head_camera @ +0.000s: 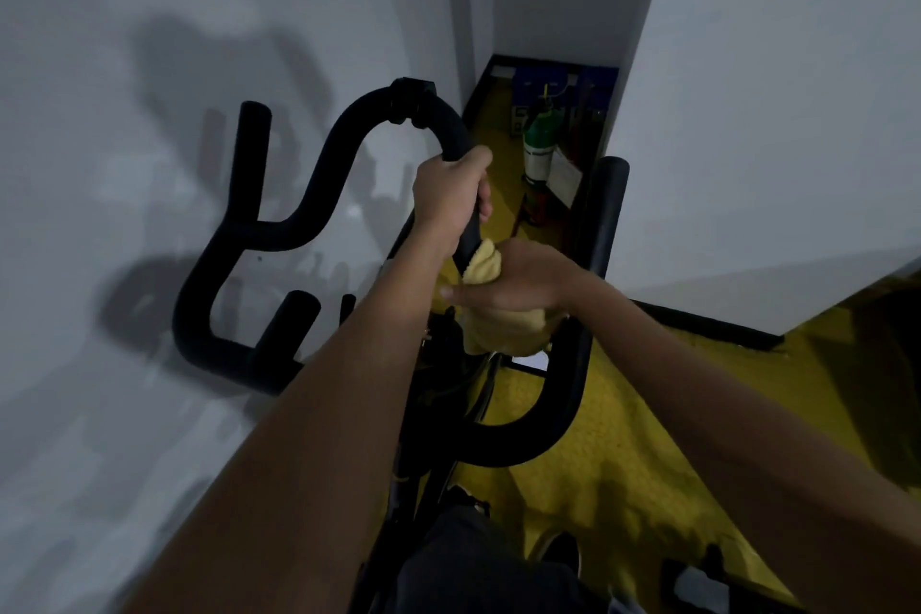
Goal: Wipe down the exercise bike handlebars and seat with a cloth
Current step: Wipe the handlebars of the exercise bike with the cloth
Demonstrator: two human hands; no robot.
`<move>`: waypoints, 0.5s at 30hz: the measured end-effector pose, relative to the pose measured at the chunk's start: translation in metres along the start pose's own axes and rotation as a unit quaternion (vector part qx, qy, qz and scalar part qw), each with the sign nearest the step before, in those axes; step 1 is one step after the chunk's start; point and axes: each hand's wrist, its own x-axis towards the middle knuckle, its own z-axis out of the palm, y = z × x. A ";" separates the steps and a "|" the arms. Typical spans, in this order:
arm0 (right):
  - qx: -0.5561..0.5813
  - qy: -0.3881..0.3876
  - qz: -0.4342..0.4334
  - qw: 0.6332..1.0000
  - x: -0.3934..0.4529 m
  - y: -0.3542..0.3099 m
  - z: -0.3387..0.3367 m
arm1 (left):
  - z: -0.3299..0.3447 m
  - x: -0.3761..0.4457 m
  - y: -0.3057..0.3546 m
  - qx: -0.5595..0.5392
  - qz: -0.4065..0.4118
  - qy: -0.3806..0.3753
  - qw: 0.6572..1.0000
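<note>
Left hand grips handlebars; right hand holds cloth (yellow).

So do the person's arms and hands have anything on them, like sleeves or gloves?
No. The left hand and right hand have no gloves, and both forearms are uncovered as far as the picture shows. I can't see any watch, ring or bracelet either.

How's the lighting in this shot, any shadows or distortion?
Head view: dim and grainy; the handlebars cast a big soft shadow on the left wall; wide-angle bending tilts the walls; left hand and the cloth in the right hand stay readable.
</note>
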 end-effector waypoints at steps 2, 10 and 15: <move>0.004 0.014 -0.015 1.000 0.002 0.002 0.002 | -0.002 0.002 0.001 -0.011 -0.004 -0.001 1.000; -0.013 0.284 -0.080 0.955 -0.054 0.014 0.042 | 0.001 -0.004 -0.001 -0.013 -0.008 -0.015 1.000; 0.493 0.207 0.028 0.844 -0.086 0.001 0.007 | 0.001 -0.006 -0.002 -0.001 -0.008 -0.002 1.000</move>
